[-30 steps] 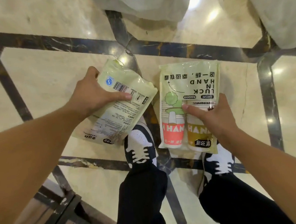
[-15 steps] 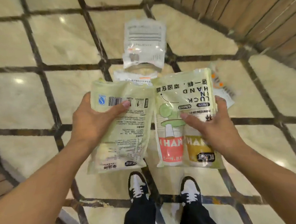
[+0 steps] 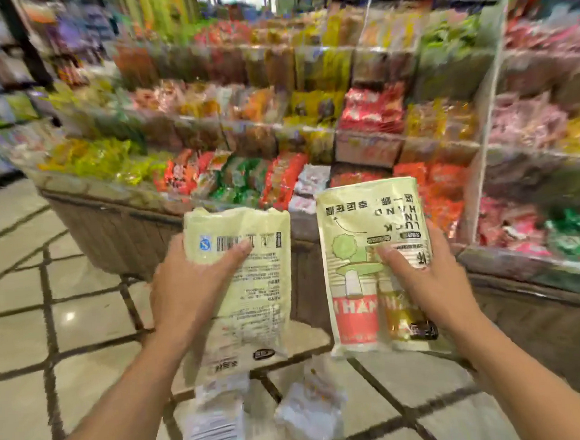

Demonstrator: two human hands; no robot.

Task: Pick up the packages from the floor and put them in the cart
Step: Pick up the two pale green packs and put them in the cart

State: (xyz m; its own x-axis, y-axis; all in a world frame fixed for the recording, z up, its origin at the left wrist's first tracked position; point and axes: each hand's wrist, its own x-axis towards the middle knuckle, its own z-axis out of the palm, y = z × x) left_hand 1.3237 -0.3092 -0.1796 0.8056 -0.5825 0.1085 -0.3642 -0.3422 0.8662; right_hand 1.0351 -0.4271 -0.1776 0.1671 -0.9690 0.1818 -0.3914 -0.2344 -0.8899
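While both hands are raised, each one holds a pale green package in front of the snack shelves [image 3: 308, 115]
Left hand [image 3: 187, 289] clamps the barcode package [image 3: 251, 281]; right hand [image 3: 433, 278] clamps the printed-cups package [image 3: 357, 270]; white packets [image 3: 309, 414] lie on the floor [image 3: 83, 320] below

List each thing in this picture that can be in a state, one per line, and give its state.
Left hand: grips a pale green package.
Left package: held off the floor, barcode side showing.
Right hand: grips the other package.
Right package: held up, print upside down.
White packages: lying on the floor.
Shelves: stocked with snack bags, blurred.
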